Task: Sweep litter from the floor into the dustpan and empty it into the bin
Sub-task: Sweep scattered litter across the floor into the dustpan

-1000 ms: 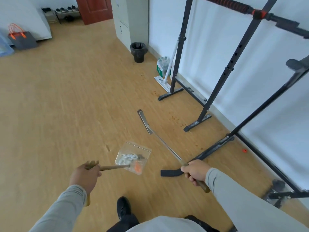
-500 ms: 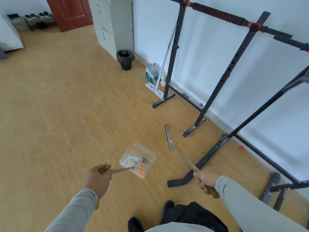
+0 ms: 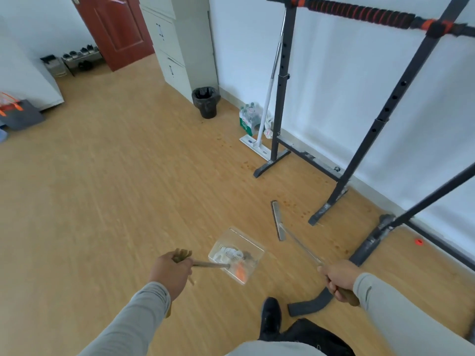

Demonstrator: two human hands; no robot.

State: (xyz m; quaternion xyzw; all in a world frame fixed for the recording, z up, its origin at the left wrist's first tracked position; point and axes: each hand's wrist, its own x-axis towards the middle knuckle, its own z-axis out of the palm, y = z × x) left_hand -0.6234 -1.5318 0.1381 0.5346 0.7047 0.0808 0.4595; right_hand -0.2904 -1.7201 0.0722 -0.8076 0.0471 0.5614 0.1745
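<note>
Left hand (image 3: 171,272), lower centre of frame, curled round the brown handle of the dustpan (image 3: 237,254). Pan clear plastic, held off the floor (image 3: 102,188), just right of and slightly above that hand in the picture. Litter (image 3: 232,260) inside: crumpled white paper, something grey, an orange piece at the near edge; exact items hard to make out through the plastic.

Right hand (image 3: 338,277), lower right, closed round the grip of the broom (image 3: 295,240). Thin shaft running up-left from it to a narrow head, which sits right of the dustpan, near but apart. Whether the head touches the floor: cannot tell.

Black lined bin (image 3: 206,102) in the upper centre, against the foot of a grey cabinet (image 3: 185,47), well apart from both hands. Black rack (image 3: 280,98) along the white wall on the right; flat mop (image 3: 267,93) leaning there, pack of bottles (image 3: 250,118) behind it. Small red object (image 3: 419,241) on the floor at right. Dark shoe (image 3: 270,317) at bottom centre.
</note>
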